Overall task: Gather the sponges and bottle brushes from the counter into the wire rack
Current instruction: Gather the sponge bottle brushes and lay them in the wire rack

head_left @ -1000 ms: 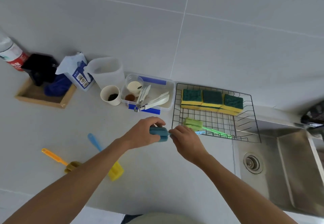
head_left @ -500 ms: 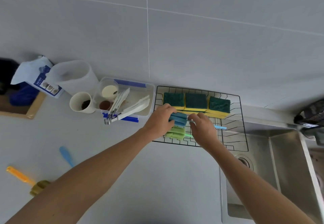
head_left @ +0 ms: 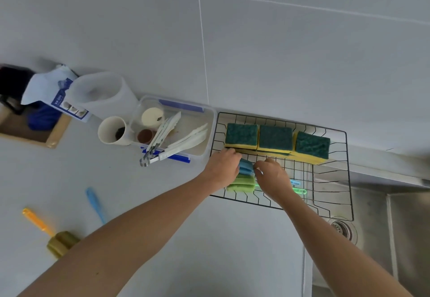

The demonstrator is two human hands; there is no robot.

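The black wire rack (head_left: 330,131) stands at the counter's back right, partly over the sink. Three green-and-yellow sponges (head_left: 275,139) line its far side. A green bottle brush (head_left: 242,184) lies on the rack floor. Just behind it sits a blue bottle brush (head_left: 246,167), its sponge head touched by my left hand (head_left: 222,167) and its handle covered by my right hand (head_left: 273,179). Both hands rest on this brush inside the rack. On the counter at left lie an orange-handled brush (head_left: 59,243) and a blue-handled brush (head_left: 95,203), the latter partly hidden by my left arm.
A clear plastic box (head_left: 197,115) with tongs and small cups sits left of the rack. A paper cup (head_left: 111,131), a white jug (head_left: 102,92), a pouch and a wooden tray (head_left: 53,138) stand further left. The steel sink (head_left: 372,215) is at right.
My hands carried the blue brush from above the counter into the rack and lowered it beside the green brush. The view shifted to the right.
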